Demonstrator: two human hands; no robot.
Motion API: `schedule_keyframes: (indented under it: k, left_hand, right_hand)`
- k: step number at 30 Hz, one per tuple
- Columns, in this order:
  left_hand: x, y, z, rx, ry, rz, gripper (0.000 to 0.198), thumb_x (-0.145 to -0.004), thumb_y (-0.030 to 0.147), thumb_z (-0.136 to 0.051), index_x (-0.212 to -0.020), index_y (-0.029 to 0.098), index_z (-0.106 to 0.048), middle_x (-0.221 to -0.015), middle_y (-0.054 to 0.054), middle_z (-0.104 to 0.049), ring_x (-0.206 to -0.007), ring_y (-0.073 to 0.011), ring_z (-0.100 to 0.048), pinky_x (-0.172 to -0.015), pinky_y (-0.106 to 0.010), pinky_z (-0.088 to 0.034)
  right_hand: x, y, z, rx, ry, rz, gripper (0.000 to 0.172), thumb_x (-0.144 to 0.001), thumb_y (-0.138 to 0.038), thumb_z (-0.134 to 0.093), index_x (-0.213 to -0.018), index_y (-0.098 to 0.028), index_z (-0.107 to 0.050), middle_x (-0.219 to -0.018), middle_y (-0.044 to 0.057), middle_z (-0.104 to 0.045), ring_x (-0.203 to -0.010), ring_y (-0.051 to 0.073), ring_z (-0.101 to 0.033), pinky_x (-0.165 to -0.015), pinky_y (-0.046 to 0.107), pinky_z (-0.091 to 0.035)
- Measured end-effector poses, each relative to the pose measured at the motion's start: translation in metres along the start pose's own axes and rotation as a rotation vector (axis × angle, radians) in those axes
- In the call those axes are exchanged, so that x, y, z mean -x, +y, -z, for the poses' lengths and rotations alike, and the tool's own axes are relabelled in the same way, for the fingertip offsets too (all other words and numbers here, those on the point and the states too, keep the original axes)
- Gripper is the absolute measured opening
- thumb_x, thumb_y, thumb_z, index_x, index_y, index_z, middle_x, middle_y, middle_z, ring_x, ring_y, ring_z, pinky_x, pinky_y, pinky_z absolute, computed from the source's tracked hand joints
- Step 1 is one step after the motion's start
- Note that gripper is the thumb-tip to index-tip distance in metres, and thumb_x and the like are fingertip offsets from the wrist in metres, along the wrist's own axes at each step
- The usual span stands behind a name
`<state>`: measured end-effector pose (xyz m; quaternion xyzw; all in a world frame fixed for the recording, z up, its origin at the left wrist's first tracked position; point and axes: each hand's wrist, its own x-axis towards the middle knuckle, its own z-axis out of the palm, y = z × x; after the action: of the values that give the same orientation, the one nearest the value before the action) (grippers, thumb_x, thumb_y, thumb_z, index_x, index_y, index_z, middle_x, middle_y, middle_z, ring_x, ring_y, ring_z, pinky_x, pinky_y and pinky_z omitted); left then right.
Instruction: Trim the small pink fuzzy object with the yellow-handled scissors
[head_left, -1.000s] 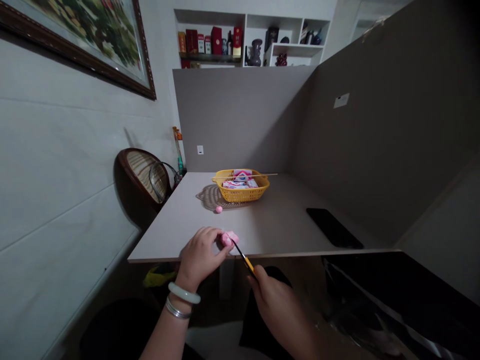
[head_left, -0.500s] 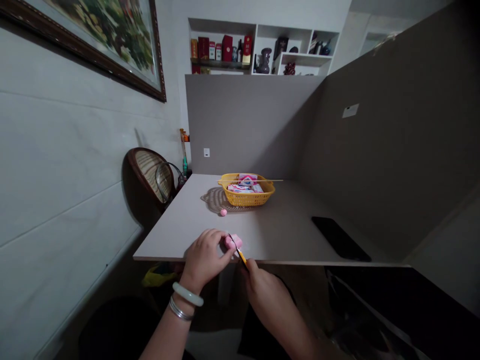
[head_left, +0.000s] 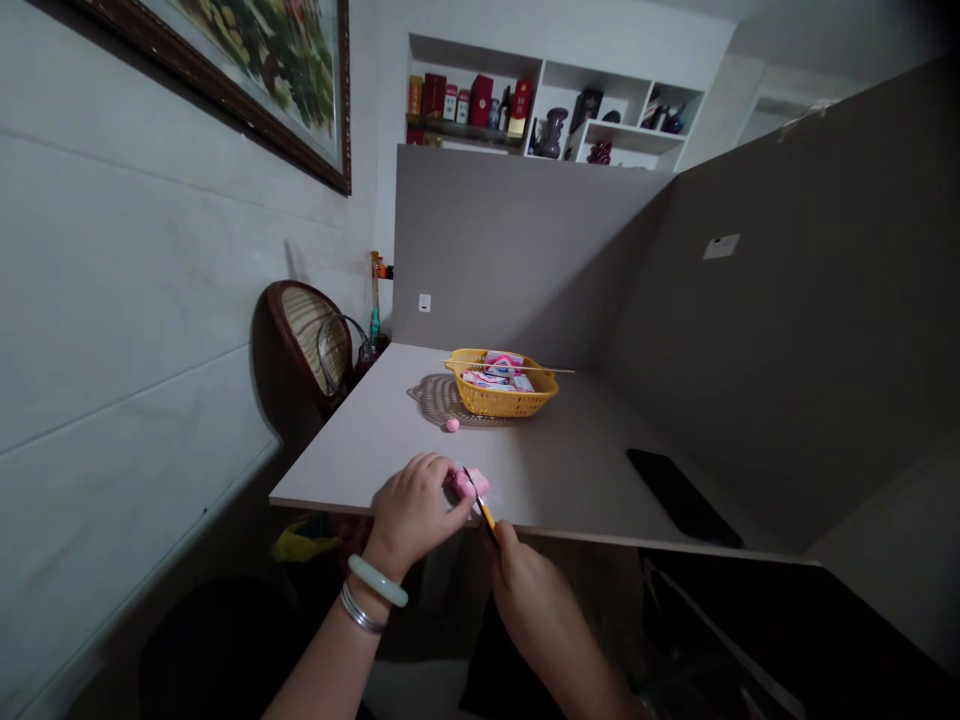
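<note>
A pink lump [head_left: 475, 482] lies near the table's front edge. My left hand [head_left: 417, 508], with a pale bangle and silver bracelets on its wrist, grips the lump from the left between fingers and thumb. My right hand [head_left: 534, 592] is closed round the yellow and black handle of a thin-bladed knife [head_left: 487, 515]. The dark blade lies across the top of the pink lump, close to my left fingertips. Farther back on the table sits a small pink ball [head_left: 452, 425], touched by neither hand.
Behind the ball stands a yellow basket [head_left: 504, 403] holding white and pink packets, with a thin stick [head_left: 551, 370] across its rim. A flat black object [head_left: 679, 495] lies at the table's right. Grey panels rise behind and at the right.
The view has tilted and shifted a little, so the table and basket sit slightly differently. Both hands keep their hold, and the blade remains across the pink lump.
</note>
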<state>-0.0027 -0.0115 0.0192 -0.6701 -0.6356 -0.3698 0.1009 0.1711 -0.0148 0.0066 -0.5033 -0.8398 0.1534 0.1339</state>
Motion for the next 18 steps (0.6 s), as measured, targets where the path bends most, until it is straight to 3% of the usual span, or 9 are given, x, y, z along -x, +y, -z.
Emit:
schedule_keyframes:
  k: [7, 14, 18]
  left_hand:
    - [0.000, 0.000, 0.001, 0.018, -0.014, 0.008, 0.011, -0.085, 0.034, -0.060, -0.083, 0.024, -0.057, -0.088, -0.003, -0.065, -0.089, -0.0204, -0.061, -0.078, -0.032, -0.048]
    - [-0.001, 0.000, 0.001, 0.039, -0.014, 0.023, 0.012, -0.086, 0.035, -0.059, -0.082, 0.023, -0.058, -0.085, -0.003, -0.065, -0.086, -0.0205, -0.061, -0.077, -0.032, -0.047]
    - [0.000, -0.002, 0.000, 0.037, -0.017, 0.028, 0.011, -0.084, 0.034, -0.061, -0.083, 0.024, -0.058, -0.087, -0.003, -0.066, -0.087, -0.0207, -0.062, -0.076, -0.032, -0.047]
  right_hand:
    - [0.024, 0.015, -0.007, -0.015, -0.076, -0.049, 0.022, -0.104, -0.021, -0.030, -0.099, -0.020, -0.052, -0.082, 0.007, -0.072, -0.076, 0.019, -0.071, -0.053, 0.025, -0.026]
    - [0.002, 0.000, 0.008, 0.069, -0.015, 0.031, 0.021, -0.102, -0.020, -0.031, -0.098, -0.020, -0.052, -0.083, 0.007, -0.073, -0.073, 0.020, -0.070, -0.051, 0.026, -0.024]
    - [0.009, 0.003, 0.004, 0.042, -0.025, 0.015, 0.023, -0.103, -0.020, -0.029, -0.101, -0.020, -0.052, -0.082, 0.007, -0.073, -0.073, 0.020, -0.070, -0.051, 0.026, -0.024]
